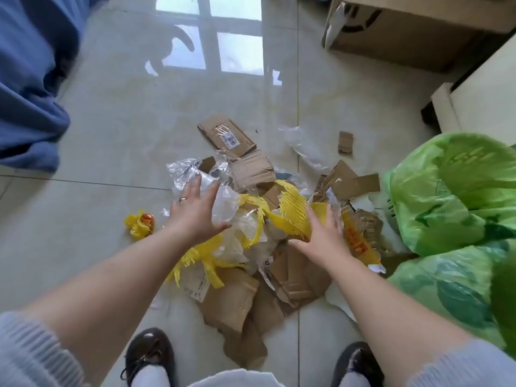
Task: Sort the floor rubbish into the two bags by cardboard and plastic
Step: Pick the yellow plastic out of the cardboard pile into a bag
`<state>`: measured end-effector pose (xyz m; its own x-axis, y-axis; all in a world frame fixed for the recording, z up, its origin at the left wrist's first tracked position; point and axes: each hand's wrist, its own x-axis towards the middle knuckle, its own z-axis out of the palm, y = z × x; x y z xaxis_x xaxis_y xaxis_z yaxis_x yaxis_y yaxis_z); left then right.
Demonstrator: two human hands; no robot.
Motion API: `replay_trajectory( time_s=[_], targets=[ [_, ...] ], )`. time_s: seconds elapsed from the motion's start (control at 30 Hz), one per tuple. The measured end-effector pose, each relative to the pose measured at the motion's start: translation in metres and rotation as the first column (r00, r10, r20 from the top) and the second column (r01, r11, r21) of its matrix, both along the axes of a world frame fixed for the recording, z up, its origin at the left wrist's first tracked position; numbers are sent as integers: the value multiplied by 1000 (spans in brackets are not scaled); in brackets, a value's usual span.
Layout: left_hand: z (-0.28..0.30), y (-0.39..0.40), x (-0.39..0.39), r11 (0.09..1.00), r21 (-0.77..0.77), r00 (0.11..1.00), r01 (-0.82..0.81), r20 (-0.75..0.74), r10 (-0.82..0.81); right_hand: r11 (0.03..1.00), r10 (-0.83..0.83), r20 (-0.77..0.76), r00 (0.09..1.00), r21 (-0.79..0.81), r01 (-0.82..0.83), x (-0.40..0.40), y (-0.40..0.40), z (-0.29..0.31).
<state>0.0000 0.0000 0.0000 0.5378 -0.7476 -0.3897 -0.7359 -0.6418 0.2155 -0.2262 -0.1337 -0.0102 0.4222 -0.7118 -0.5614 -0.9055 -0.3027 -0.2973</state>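
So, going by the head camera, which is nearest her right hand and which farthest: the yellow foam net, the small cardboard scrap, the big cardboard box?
From the right hand:
1. Yellow foam net, under its fingers.
2. Small cardboard scrap, lying alone beyond the pile.
3. Big cardboard box, far off at the upper right.

Pale blue ribbed knit sleeves are pushed up both forearms; a ring sits on the left hand; dark glossy shoes over white socks.
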Motion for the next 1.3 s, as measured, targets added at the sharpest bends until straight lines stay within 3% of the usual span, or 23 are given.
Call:
replay_trajectory(
  time_s=[0.33,0.57,0.83,1.07,1.3],
  targets=[
    [-38,-10,8,999,-8,999,-39,36,39,961,220,-11,975,-168,-219,13,-10,-46],
    [-31,-9,18,963,-223,989,-149,-45,143,966,189,30,981,-184,-181,17,-23,-43],
    [48,-16,29,891,-402,972,-212,10,236,944,184,120,976,-299,-141,19,-49,50],
    [153,-8,1,824,-559,974,-94,120,193,867,208,183,961,-489,-94,5,-51,167],
    [242,-8,-70,732,-676,979,86,193,63,835,56,192,980,-547,59,-96,-34,257]
  ],
)
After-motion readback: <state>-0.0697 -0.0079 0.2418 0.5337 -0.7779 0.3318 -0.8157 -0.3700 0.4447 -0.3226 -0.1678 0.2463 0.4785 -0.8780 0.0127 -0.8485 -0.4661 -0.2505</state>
